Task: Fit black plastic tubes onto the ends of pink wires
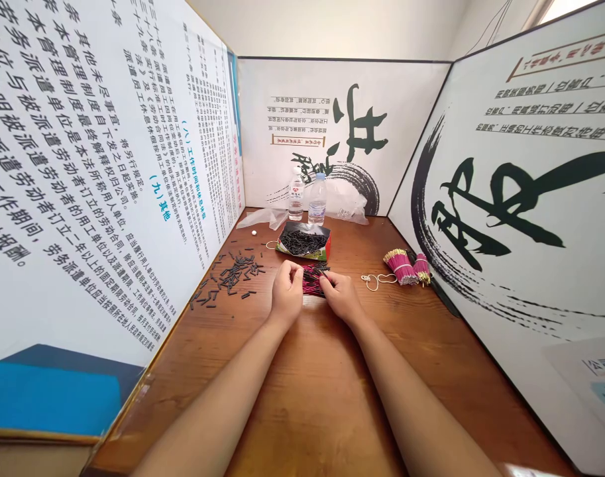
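My left hand (287,290) is closed, thumb and fingertips pinched together at the left end of a pile of thin pink sticks (313,281) with black parts on them. What it pinches is hidden. At the pile's right end, my right hand (340,295) is also closed, with a small black tube (324,273) showing at its fingertips. Just beyond both hands sits an opened carton (328,249) full of short black tubes (305,242). More loose black tubes (232,273) lie scattered to the left of my left hand.
Bundled pink sticks with gold-coloured tips (401,267) lie at the right, beside a loop of pale cord (376,281). Two water bottles (317,200) stand at the back near clear plastic bags (349,204). Printed panels (262,86) enclose the wooden table (312,397) on three sides.
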Demonstrator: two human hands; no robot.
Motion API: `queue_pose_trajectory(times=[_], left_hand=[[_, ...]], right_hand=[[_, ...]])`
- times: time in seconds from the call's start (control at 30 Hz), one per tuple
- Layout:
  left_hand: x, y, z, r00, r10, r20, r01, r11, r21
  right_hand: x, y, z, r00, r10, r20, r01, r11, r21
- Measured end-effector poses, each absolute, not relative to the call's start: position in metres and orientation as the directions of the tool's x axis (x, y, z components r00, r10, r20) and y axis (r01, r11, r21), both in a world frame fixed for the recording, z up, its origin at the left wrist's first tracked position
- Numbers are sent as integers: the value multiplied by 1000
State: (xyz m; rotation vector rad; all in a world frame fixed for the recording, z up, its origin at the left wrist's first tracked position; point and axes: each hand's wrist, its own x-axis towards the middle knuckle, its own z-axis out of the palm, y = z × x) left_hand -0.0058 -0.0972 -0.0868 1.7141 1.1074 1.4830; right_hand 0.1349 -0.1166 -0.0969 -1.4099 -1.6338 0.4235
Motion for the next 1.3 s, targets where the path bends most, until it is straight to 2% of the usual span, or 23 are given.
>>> queue_pose_trajectory(times=[0.13, 0.5, 1.3], left_hand=[[-6, -95, -87, 35, 892, 452, 191, -450, 873], [-6, -98, -83, 5, 848, 531, 266, -513, 816], [-5, -100, -83, 2, 836, 549, 285, -526, 801]], right_hand=[[134, -116, -97, 60, 914, 401, 604, 286, -743], [135, -116, -99, 48, 917, 395, 596, 292, -748], [134, -115, -99, 53, 917, 395, 576, 295, -763]])
